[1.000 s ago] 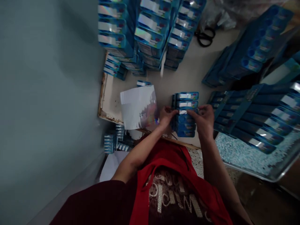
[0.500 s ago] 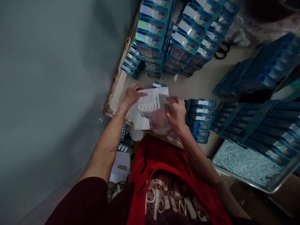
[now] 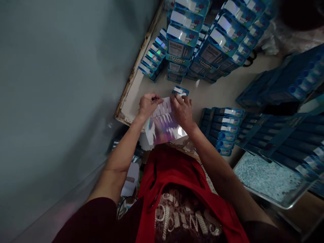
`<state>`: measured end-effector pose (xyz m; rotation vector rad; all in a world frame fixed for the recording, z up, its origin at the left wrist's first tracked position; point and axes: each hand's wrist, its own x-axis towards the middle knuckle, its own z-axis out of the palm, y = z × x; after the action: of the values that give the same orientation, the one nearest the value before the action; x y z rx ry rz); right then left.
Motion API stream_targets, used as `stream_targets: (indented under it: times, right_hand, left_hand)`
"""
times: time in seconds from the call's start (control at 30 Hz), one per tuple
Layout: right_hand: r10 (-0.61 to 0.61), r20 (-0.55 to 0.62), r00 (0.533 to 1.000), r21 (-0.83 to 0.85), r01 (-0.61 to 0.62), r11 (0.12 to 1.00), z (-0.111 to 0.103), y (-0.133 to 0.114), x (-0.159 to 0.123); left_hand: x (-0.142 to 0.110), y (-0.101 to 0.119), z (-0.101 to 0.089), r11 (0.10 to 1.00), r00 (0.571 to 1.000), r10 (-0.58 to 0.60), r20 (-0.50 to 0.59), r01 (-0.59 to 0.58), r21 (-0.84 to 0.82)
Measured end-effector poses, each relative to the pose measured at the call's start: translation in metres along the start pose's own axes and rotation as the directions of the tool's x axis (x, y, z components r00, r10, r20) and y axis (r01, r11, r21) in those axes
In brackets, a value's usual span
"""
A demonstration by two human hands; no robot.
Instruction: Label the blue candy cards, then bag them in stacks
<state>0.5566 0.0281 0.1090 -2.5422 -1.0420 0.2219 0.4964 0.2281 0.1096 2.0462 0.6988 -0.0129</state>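
A shiny sticker sheet (image 3: 164,130), with pale labels along its upper part and an iridescent lower half, lies over the table's near edge. My left hand (image 3: 149,106) pinches its upper left corner between thumb and fingers. At the upper right of the sheet is my right hand (image 3: 182,109), fingers bent and pressed together near the labels. A small white strip shows by its fingertips. Just beyond that hand sits a single small blue box (image 3: 180,90) with a white label on its end.
Tall stacks of blue boxes (image 3: 183,49) stand at the back. A bundled row of blue boxes (image 3: 224,130) is to the right, with more blue boxes (image 3: 283,130) beyond. A metal tray (image 3: 291,204) holds pale blue bits. Black scissors (image 3: 250,59) lie behind. A grey wall (image 3: 63,84) rises at left.
My right hand has moved up and left to the sheet's top edge, near the small blue box. The sheet has turned slightly and sits lower. The view has shifted a little.
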Motion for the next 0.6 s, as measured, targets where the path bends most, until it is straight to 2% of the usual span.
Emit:
stream_targets:
  times: [0.07, 0.17, 0.23, 0.3, 0.37, 0.43, 0.53, 0.6]
  right_hand:
    - [-0.037, 0.045, 0.998, -0.022, 0.038, 0.999, 0.002, -0.001, -0.012]
    - [-0.032, 0.121, 0.992, -0.01, 0.033, 0.999, -0.002, -0.004, -0.036]
    - [0.039, 0.129, 0.991, 0.019, -0.041, 0.999, -0.01, -0.007, -0.054]
    - [0.143, 0.084, 0.986, 0.081, -0.15, 0.985, -0.022, -0.012, -0.074]
    - [0.254, 0.017, 0.967, 0.22, -0.251, 0.943, -0.035, -0.015, -0.094]
    - [0.356, -0.02, 0.934, 0.412, -0.317, 0.854, -0.048, -0.017, -0.109]
    - [0.471, 0.003, 0.882, 0.577, -0.386, 0.72, -0.065, -0.011, -0.108]
    - [0.476, 0.049, 0.878, 0.549, -0.422, 0.721, -0.071, -0.004, -0.087]
  left_hand:
    - [-0.003, -0.004, 0.002, 0.997, 0.997, -0.071, -0.039, 0.069, -0.037]
    - [-0.005, -0.007, 0.002, 0.987, 0.99, -0.142, -0.012, 0.141, -0.074]
    - [-0.004, -0.008, 0.0, 0.988, 0.988, -0.154, -0.019, 0.153, -0.028]
    - [-0.002, -0.007, 0.0, 0.989, 0.988, -0.137, -0.077, 0.14, 0.04]
    - [0.001, -0.005, 0.001, 0.991, 0.987, -0.096, -0.126, 0.107, 0.08]
    - [0.004, -0.003, 0.004, 0.994, 0.99, -0.057, -0.13, 0.069, 0.088]
    - [0.002, 0.002, 0.007, 0.996, 0.994, -0.039, -0.104, 0.047, 0.079]
    - [-0.001, 0.006, 0.007, 0.996, 0.995, -0.037, -0.091, 0.044, 0.083]
